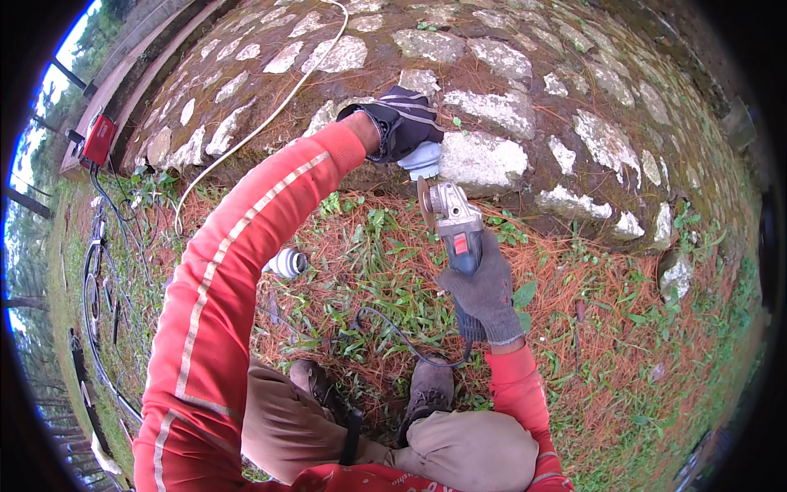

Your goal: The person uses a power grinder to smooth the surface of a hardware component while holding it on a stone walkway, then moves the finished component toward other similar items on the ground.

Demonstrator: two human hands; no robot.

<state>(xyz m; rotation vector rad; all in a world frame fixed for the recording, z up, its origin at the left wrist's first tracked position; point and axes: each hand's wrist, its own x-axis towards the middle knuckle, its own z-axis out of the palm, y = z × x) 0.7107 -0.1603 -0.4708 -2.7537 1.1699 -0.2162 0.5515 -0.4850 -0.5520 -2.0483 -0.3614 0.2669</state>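
A stone wall [484, 160] is spread across the upper part of the frame, with grass and brown needles [373, 238] strewn along its foot. Two boots [430, 385] are planted at lower centre. The grinder [459, 221] is held right of centre, its head pointed up the frame; its body is gripped by the gloved right hand [485, 291], fingers closed round it. From its lower end a cord [402, 332] is looped leftward over the grass near the boots. At upper centre, the pale piece [422, 158] is clasped from above by the gloved left hand [406, 123], its fingertips partly hidden, just beside the wall. A white cylinder [287, 262] is seen lying left of centre. The disc [425, 205] is set edge-on just below the pale piece; whether contact is made cannot be told. With no clamp seen on the pale piece, it could be twisted loose if the disc were to bind. The left glove could be caught through its nearness to the disc, and the cord could be snagged by a shifted boot.
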